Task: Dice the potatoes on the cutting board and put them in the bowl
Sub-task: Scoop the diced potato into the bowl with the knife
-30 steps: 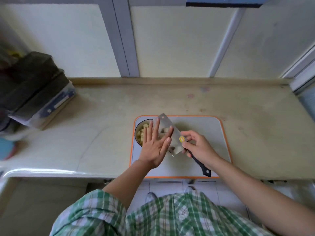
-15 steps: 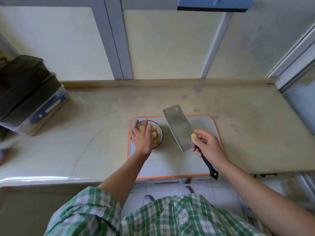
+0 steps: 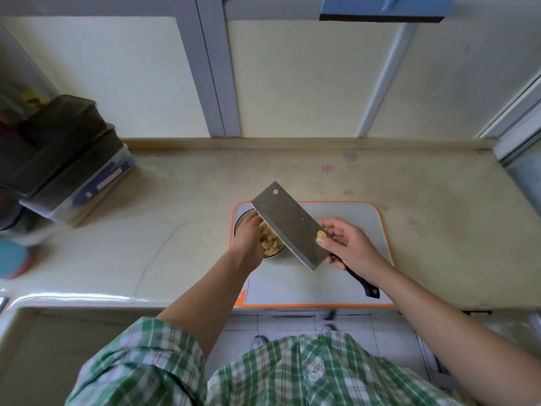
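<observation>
Hands: right hand [image 3: 348, 244] grips one cleaver [image 3: 289, 227] by its handle, blade tilted over one bowl [image 3: 275, 254]; left hand [image 3: 248, 238] over bowl, grip unclear; potato dice [image 3: 270, 240] in bowl, on one cutting board [image 3: 292, 285]

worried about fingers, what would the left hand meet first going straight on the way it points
Probably the cleaver blade: the left hand, over the bowl, points right at its edge, though depth is unclear.
</observation>
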`<state>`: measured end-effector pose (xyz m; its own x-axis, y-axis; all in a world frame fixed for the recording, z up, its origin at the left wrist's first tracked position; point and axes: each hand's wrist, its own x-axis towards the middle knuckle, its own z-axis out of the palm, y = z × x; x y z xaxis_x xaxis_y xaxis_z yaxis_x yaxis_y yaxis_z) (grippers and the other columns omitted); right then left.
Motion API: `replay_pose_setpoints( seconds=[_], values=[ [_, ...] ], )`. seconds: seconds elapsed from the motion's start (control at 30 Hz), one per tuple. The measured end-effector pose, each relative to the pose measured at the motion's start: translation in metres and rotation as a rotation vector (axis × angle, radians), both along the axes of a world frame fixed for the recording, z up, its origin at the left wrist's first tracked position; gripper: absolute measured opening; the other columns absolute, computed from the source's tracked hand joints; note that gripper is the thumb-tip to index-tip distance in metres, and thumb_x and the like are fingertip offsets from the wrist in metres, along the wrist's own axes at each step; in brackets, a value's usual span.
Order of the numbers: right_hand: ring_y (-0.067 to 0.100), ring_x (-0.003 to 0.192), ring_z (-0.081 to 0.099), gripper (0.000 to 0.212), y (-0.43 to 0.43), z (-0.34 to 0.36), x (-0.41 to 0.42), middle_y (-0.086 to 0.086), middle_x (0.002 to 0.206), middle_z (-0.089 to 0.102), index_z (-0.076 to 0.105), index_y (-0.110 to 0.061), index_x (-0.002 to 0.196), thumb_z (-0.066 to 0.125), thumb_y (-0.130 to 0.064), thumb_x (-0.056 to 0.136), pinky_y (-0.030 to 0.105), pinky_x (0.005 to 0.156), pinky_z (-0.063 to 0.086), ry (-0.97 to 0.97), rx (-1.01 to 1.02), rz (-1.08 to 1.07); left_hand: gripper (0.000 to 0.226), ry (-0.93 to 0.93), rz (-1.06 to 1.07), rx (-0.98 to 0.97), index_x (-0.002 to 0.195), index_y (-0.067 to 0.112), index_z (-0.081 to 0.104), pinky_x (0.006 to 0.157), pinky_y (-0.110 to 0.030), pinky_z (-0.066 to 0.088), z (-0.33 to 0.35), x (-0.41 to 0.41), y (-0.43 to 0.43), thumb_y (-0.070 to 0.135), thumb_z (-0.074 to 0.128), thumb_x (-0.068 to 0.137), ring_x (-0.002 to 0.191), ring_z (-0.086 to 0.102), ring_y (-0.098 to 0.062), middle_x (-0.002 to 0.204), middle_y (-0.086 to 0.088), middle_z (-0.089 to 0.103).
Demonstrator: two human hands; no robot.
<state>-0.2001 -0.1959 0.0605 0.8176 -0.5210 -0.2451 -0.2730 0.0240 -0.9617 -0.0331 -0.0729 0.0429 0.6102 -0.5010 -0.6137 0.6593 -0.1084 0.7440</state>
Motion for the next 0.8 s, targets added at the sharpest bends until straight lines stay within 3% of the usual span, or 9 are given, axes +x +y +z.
replay_pose_setpoints(
  seconds=[0.07, 0.17, 0.33, 0.43, 0.5, 0.57, 0.7, 0.8],
  values=[
    [0.016, 0.049, 0.052, 0.022, -0.001, -0.004, 0.003, 0.006, 0.092, 0.060, 0.057, -0.010, 0.114, 0.058, -0.002, 0.093, 0.020, 0.035, 0.030, 0.031, 0.011, 0.028, 0.027, -0.025, -0.004, -0.013, 0.083, 0.016, 0.066, 0.060, -0.020, 0.050, 0.005, -0.002, 0.003, 0.014, 0.045, 0.099, 0.058, 0.064, -0.005, 0.067, 0.007, 0.070],
    [0.016, 0.049, 0.052, 0.022, -0.004, -0.010, 0.006, 0.010, 0.093, 0.060, 0.056, -0.008, 0.114, 0.058, -0.003, 0.093, 0.020, 0.035, 0.030, 0.054, 0.004, 0.024, 0.021, -0.047, 0.031, 0.006, 0.088, 0.021, 0.066, 0.083, -0.027, 0.046, 0.006, -0.001, 0.004, 0.018, 0.048, 0.098, 0.085, 0.057, -0.010, 0.089, 0.006, 0.068],
    [0.015, 0.047, 0.051, 0.023, -0.009, -0.016, 0.007, 0.012, 0.093, 0.060, 0.056, -0.007, 0.116, 0.057, -0.002, 0.094, 0.020, 0.035, 0.029, 0.040, 0.027, -0.008, 0.012, -0.017, 0.121, 0.062, 0.104, 0.015, 0.056, 0.083, -0.027, 0.038, 0.002, 0.003, 0.008, 0.021, 0.046, 0.100, 0.087, 0.047, -0.014, 0.104, 0.001, 0.049],
    [0.016, 0.047, 0.051, 0.022, -0.006, -0.017, 0.010, 0.008, 0.091, 0.060, 0.056, -0.007, 0.115, 0.058, -0.002, 0.093, 0.020, 0.034, 0.029, 0.040, 0.041, 0.041, 0.016, 0.010, 0.092, -0.020, 0.100, 0.016, 0.065, 0.073, -0.024, 0.038, -0.003, 0.006, 0.008, 0.021, 0.050, 0.097, 0.094, 0.045, -0.016, 0.101, 0.002, 0.060],
    [0.016, 0.048, 0.051, 0.022, -0.006, -0.020, 0.012, 0.008, 0.089, 0.060, 0.056, -0.007, 0.115, 0.058, -0.002, 0.093, 0.020, 0.035, 0.029, 0.057, 0.017, 0.028, 0.015, 0.029, 0.111, -0.050, 0.090, 0.017, 0.066, 0.073, -0.024, 0.038, -0.002, 0.005, 0.008, 0.021, 0.053, 0.096, 0.083, 0.046, -0.016, 0.093, 0.002, 0.063],
    [0.016, 0.048, 0.051, 0.021, -0.008, -0.022, 0.013, 0.007, 0.085, 0.060, 0.056, -0.007, 0.114, 0.058, -0.003, 0.093, 0.021, 0.035, 0.029, 0.066, -0.011, -0.024, 0.016, 0.038, 0.153, -0.037, 0.094, 0.015, 0.063, 0.073, -0.024, 0.040, 0.000, 0.005, 0.008, 0.024, 0.051, 0.097, 0.078, 0.046, -0.014, 0.102, -0.001, 0.060],
    [0.016, 0.048, 0.051, 0.019, -0.011, -0.023, 0.014, 0.005, 0.082, 0.059, 0.057, -0.011, 0.112, 0.058, -0.005, 0.094, 0.021, 0.036, 0.029, 0.058, -0.023, -0.048, 0.053, 0.052, 0.162, -0.049, 0.129, 0.003, 0.055, 0.076, -0.023, 0.042, -0.006, 0.012, 0.012, 0.042, 0.031, 0.103, 0.104, 0.049, -0.016, 0.137, -0.008, 0.052],
    [0.018, 0.050, 0.051, 0.018, -0.007, -0.022, 0.017, -0.001, 0.077, 0.059, 0.058, -0.019, 0.104, 0.058, -0.005, 0.094, 0.022, 0.036, 0.029, 0.059, -0.049, 0.009, 0.070, 0.112, 0.130, -0.160, 0.126, 0.003, 0.057, 0.100, -0.029, 0.037, -0.004, 0.013, 0.017, 0.052, 0.014, 0.102, 0.125, 0.045, -0.018, 0.140, -0.010, 0.051]
  ],
)
